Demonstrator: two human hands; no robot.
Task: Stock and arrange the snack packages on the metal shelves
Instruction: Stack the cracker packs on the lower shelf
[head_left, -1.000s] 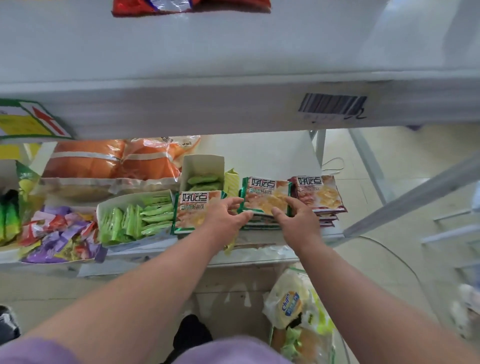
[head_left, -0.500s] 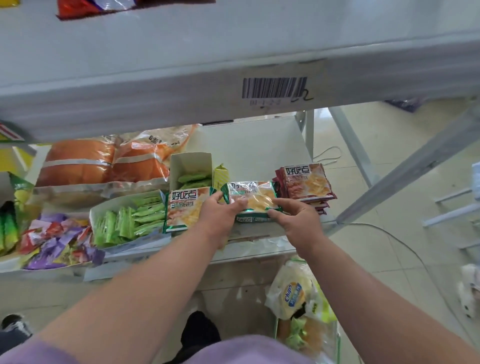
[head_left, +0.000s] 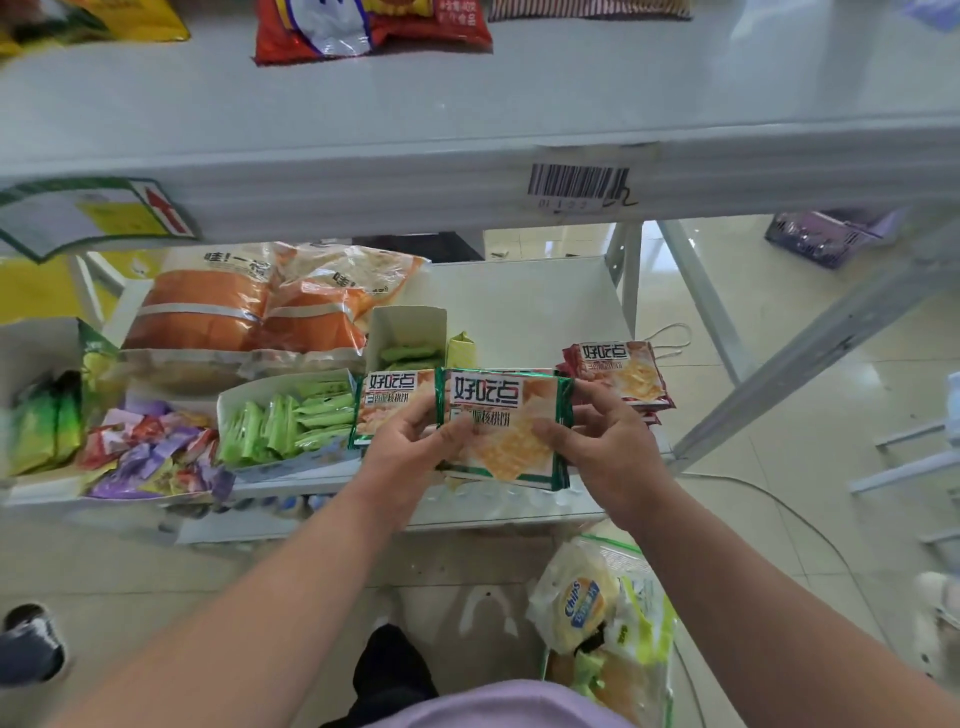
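A green-edged cracker packet is lifted just above the front of the lower metal shelf. My left hand grips its left edge and my right hand grips its right edge. Behind my left hand a matching green-edged packet lies on the shelf. To the right sits a stack of red-edged cracker packets.
Orange bread bags, two open boxes of green sticks, loose purple and red candies and green packs fill the shelf's left. The upper shelf overhangs with chip bags. A bag of snacks stands on the floor.
Both hands have drawn the green-edged packet off the shelf toward me and raised it. The view has pulled back, showing more of the upper shelf.
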